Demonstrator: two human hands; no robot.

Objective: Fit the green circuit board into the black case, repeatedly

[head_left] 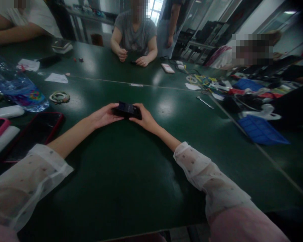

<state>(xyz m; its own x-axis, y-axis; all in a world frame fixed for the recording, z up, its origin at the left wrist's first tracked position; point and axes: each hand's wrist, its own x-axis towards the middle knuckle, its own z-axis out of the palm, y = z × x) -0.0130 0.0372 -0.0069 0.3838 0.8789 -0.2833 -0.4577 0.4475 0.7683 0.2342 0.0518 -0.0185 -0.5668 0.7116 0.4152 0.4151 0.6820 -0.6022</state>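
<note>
A small black box-shaped device point(127, 110) is held between my two hands over the green table point(126, 174). My left hand point(105, 115) grips its left end, thumb on the near side and fingers around it. At the opposite end, my right hand point(144, 117) closes on the device with thumb and fingers. The face turned toward me looks dark, and its details are too small to read. Both hands are close to the tabletop; whether the device touches it I cannot tell.
On the left are a water bottle point(27, 90), a red-edged phone point(35, 134), a white case point(10, 111) and a coiled bracelet-like ring point(59, 97). A wrench point(205, 102), a blue tray point(264, 130) and tangled cables point(199, 80) lie right. A person point(135, 33) sits opposite.
</note>
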